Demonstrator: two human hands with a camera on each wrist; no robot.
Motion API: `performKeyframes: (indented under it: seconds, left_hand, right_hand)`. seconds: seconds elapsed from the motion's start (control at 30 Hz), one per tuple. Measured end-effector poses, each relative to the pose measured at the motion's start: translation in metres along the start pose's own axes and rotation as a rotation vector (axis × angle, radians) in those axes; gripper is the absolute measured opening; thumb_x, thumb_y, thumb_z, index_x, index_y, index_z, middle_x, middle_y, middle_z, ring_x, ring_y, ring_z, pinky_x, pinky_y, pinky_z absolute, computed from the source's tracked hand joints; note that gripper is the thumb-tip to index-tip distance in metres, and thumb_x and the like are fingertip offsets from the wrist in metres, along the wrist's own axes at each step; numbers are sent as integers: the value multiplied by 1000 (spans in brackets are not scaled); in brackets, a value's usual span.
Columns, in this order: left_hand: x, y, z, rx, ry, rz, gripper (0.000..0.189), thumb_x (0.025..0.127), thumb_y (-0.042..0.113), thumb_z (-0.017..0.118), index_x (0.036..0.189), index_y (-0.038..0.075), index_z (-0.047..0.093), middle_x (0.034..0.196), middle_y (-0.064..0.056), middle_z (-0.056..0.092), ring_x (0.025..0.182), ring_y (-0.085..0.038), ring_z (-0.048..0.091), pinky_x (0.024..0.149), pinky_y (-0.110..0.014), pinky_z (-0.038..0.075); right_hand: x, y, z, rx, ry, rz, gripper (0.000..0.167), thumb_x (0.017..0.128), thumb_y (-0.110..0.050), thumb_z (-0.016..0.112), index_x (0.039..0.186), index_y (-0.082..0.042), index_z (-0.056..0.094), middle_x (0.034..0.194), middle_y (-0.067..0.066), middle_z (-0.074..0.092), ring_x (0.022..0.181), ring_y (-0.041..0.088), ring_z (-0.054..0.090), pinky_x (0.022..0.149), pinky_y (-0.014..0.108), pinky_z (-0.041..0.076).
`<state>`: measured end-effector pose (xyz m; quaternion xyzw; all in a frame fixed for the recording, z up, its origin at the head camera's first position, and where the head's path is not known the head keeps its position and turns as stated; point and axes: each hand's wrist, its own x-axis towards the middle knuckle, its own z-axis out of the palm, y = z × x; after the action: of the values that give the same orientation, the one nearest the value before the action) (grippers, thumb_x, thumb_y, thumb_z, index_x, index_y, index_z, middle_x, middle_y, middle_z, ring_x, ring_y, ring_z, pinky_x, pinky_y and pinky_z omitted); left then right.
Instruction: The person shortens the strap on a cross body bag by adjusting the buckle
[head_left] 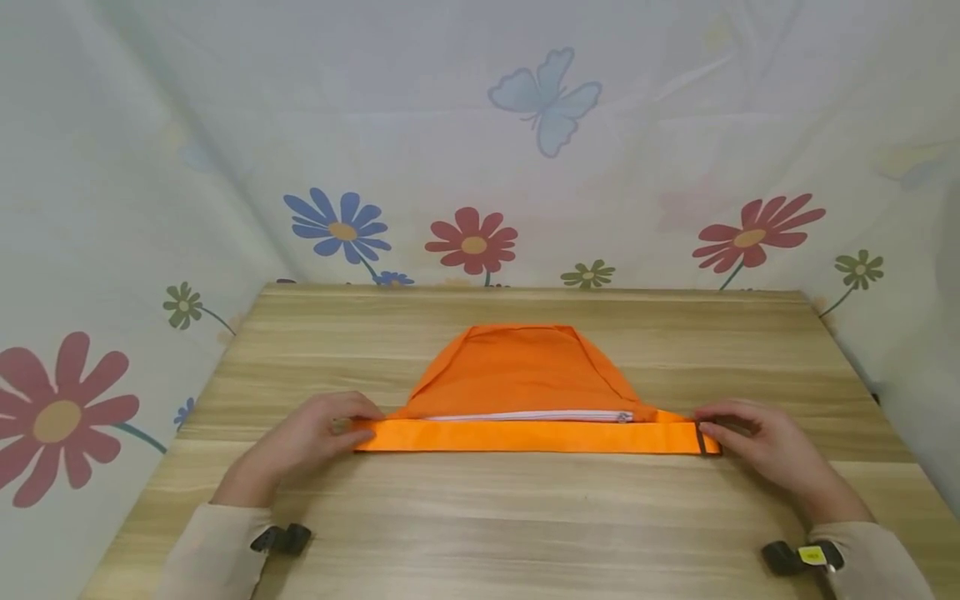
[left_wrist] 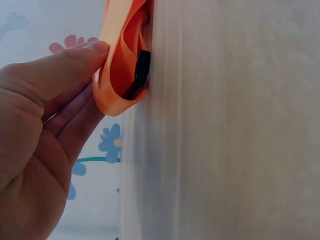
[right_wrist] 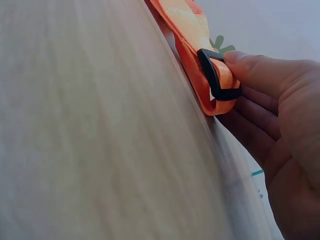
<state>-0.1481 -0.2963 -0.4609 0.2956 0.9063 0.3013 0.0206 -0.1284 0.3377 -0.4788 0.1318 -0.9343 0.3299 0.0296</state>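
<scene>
An orange waist bag (head_left: pixel 525 371) lies flat in the middle of the head view, its wide body pointing away from me. A white zipper (head_left: pixel 517 416) runs along its near side. In front of that, the orange strap (head_left: pixel 525 437) stretches straight from side to side, folded back at both ends. My left hand (head_left: pixel 307 437) pinches the left fold between thumb and fingers; a black plastic piece (left_wrist: pixel 142 70) sits inside this loop in the left wrist view. At the other end my right hand (head_left: pixel 780 450) pinches the strap's fold beside a black slider buckle (right_wrist: pixel 211 74).
The bag is on a wood-grain table (head_left: pixel 540 517), with its far edge against a white cloth backdrop (head_left: pixel 420 108) printed with flowers and a butterfly. The same cloth hangs along both sides. Dark wrist cameras (head_left: pixel 281 538) are strapped over light sleeves (head_left: pixel 213 554).
</scene>
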Motion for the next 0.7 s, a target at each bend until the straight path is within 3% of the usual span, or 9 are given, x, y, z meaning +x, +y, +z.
performKeyframes:
  seconds: [0.13,0.4,0.57,0.7]
  left_hand:
    - [-3,-2,0,-33,14,-22,29,94,9,84,118,25,81,116,11,80,107,-9,73,98,-33,61]
    - [-5,-3,-3,-81,-17,-127,26,97,17,82,120,29,80,119,14,78,110,-7,71,102,-35,59]
    - [-6,-5,-2,-101,-18,-149,27,98,17,81,122,29,79,121,13,78,114,-7,71,104,-37,60]
    - [-8,-9,-1,-146,-11,-163,27,97,17,82,123,27,79,122,11,79,114,-6,71,105,-30,58]
  right_hand:
    - [1,1,0,-6,23,-2,20,96,-15,83,117,-16,82,116,8,81,103,-23,54,89,-1,43]
    - [0,4,1,-9,40,-12,22,95,-11,84,116,-15,82,115,8,81,103,-24,53,89,-2,41]
    - [0,5,2,-6,42,-5,22,95,-10,83,117,-14,82,116,9,81,104,-24,53,88,-2,41]
    - [-1,4,2,0,47,-19,21,95,-10,83,116,-14,82,114,8,82,103,-24,54,89,-2,42]
